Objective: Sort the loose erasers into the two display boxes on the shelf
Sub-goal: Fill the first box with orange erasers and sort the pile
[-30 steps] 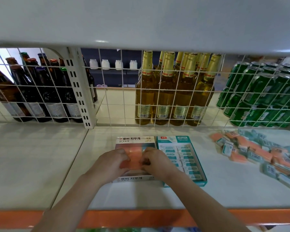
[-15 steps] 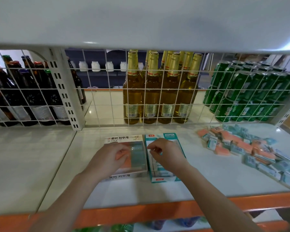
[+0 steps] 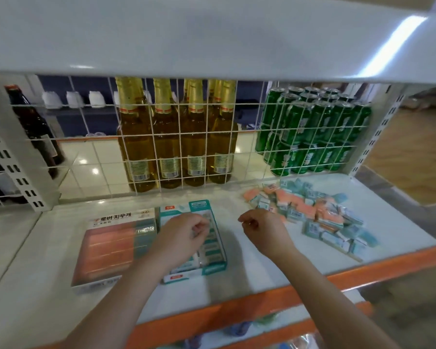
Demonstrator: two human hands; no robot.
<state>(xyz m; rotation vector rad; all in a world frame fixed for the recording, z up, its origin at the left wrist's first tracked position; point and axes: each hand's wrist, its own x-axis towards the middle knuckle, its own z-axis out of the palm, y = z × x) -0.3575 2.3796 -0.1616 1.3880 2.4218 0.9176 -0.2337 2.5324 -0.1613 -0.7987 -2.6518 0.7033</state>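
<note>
Two display boxes lie side by side on the white shelf. The left box (image 3: 111, 250) holds rows of orange erasers with a few teal ones at its right edge. The teal box (image 3: 212, 267) holds teal-sleeved erasers. My left hand (image 3: 184, 238) hovers over the teal box with fingers loosely curled, nothing visibly in it. My right hand (image 3: 264, 230) is in the air between the teal box and the loose eraser pile (image 3: 312, 212), fingers curled and nothing in them. The pile mixes orange and teal erasers at the right of the shelf.
A white wire grid (image 3: 176, 137) backs the shelf, with gold-capped bottles (image 3: 176, 137) and green cans (image 3: 312, 132) behind it. Dark bottles (image 3: 33, 127) stand far left. An orange strip (image 3: 237, 308) marks the front edge. An upper shelf (image 3: 212, 39) hangs overhead.
Both hands left the orange box. My left hand shifted right over the teal box, and my right hand moved right toward the loose pile. The view swung to the right.
</note>
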